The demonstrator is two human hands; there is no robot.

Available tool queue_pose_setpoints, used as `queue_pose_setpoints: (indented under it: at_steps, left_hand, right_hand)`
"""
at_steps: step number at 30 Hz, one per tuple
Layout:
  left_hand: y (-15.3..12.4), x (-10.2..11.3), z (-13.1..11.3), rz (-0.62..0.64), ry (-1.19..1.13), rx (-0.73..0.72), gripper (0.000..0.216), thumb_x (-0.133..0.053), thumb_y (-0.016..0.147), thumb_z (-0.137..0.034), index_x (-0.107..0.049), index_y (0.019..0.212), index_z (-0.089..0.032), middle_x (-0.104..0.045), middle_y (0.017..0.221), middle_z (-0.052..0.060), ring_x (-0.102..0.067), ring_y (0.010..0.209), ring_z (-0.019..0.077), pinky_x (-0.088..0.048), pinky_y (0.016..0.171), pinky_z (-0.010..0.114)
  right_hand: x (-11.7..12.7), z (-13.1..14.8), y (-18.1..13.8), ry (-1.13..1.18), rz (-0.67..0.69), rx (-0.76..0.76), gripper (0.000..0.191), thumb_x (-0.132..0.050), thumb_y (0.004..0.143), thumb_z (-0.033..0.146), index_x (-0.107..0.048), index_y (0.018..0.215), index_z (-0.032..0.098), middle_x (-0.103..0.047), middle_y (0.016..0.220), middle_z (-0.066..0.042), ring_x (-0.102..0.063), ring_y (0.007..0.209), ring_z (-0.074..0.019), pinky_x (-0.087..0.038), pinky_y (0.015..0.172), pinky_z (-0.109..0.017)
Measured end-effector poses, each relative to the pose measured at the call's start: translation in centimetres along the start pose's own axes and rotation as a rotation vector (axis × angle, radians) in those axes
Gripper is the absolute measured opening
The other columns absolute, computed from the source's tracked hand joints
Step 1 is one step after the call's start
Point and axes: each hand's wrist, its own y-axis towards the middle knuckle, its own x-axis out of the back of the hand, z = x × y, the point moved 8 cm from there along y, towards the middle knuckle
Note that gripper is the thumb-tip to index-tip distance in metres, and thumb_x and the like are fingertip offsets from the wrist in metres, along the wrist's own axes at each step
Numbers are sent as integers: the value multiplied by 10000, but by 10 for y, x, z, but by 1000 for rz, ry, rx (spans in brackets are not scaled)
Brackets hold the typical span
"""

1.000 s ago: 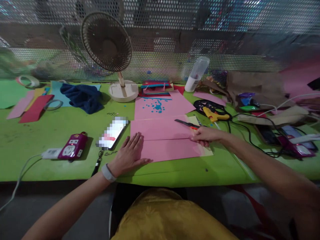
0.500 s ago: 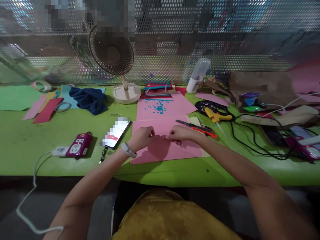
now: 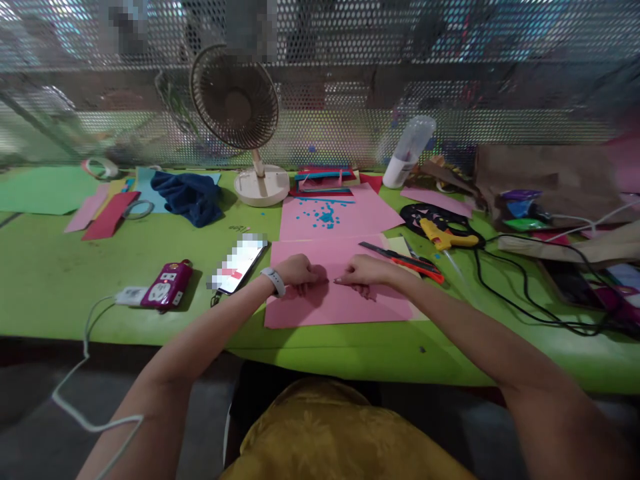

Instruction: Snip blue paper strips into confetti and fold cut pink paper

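Note:
A pink sheet of paper point(image 3: 310, 312) lies in front of me under both hands. My left hand point(image 3: 296, 272), with a white band at the wrist, is closed over its middle, thumb and forefinger toward the right. Facing it is my right hand point(image 3: 364, 272), with thumb and forefinger together and the other fingers curled. A small gap separates their fingertips. Anything pinched in either hand is too small to make out. Just beyond the right hand lies an orange and black utility knife point(image 3: 405, 261). Blue paper bits point(image 3: 327, 216) are scattered on another pink sheet point(image 3: 297, 230) behind.
To the left are a phone point(image 3: 243, 263), a purple power strip point(image 3: 169, 285) and a dark blue cloth point(image 3: 187, 199). A fan point(image 3: 263, 187) and a bottle point(image 3: 403, 163) stand at the back. On the right are a yellow glue gun point(image 3: 443, 237), black cables point(image 3: 525, 287) and brown paper point(image 3: 540, 180).
The view has shifted slightly, so everything sits a little further right. My left hand has turned more palm-down, its fingers curled toward the paper. My right hand stays pinched over the sheet.

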Motion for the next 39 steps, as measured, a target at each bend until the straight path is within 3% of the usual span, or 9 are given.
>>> queue_pose_setpoints:
  at_steps: [6, 12, 16, 21, 26, 29, 34, 39]
  left_hand:
    - [-16, 22, 37, 59, 23, 116, 502, -691, 665, -589, -602, 494, -125, -631, 478, 92, -575, 398, 150, -465, 479, 269]
    - [-38, 53, 64, 8, 90, 180, 486, -723, 605, -596, -572, 472, -155, -616, 464, 69, -552, 390, 146, -430, 453, 251]
    - [-56, 69, 66, -10, 129, 232, 460, -751, 591, -524, -516, 416, -171, -592, 422, 58, -545, 376, 149, -425, 449, 250]
    - [-77, 86, 44, -161, 120, 194, 482, -688, 658, -575, -527, 441, -177, -591, 421, 48, -546, 371, 142, -416, 431, 235]
    - [-76, 57, 23, -125, 26, 97, 543, -614, 689, -672, -542, 494, -169, -588, 415, 41, -557, 365, 136, -382, 386, 206]
    - [-68, 31, 10, -16, -46, 27, 545, -607, 692, -682, -559, 526, -165, -583, 418, 30, -534, 349, 119, -366, 372, 198]
    - [-58, 1, -6, 181, -90, -29, 560, -574, 719, -694, -576, 547, -161, -576, 417, 22, -510, 344, 102, -363, 382, 195]
    - [-47, -6, -9, 142, -200, -100, 561, -558, 740, -688, -605, 582, -151, -604, 460, 32, -526, 373, 107, -409, 422, 213]
  right_hand:
    - [-1, 1, -2, 23, 15, -25, 524, -680, 660, 663, -528, 553, 173, -586, 425, -17, -574, 353, -150, -471, 340, -246]
    - [-2, 3, -6, 45, 3, -31, 506, -671, 684, 645, -509, 547, 185, -581, 419, -21, -561, 346, -153, -467, 327, -257]
    - [-1, 4, -9, 29, -50, -16, 468, -666, 720, 591, -495, 552, 190, -573, 437, -10, -561, 358, -145, -461, 339, -251]
    - [5, 22, -23, -153, -149, 42, 395, -610, 796, 491, -507, 565, 188, -589, 479, -20, -569, 410, -142, -419, 404, -245]
    - [22, 53, -44, -416, -464, 194, 240, -646, 784, 434, -605, 798, 198, -693, 796, -41, -611, 683, -167, -338, 523, -235]
    - [16, 51, -43, -461, -440, 185, 291, -653, 781, 463, -605, 907, 206, -688, 861, -46, -597, 731, -180, -304, 534, -238]
    - [9, 41, -35, -454, -379, 212, 255, -623, 816, 451, -604, 793, 198, -669, 783, -42, -566, 703, -176, -292, 554, -248]
    - [21, 42, -39, -192, -476, 206, 272, -625, 793, 444, -572, 709, 192, -643, 731, -36, -556, 667, -163, -360, 569, -245]
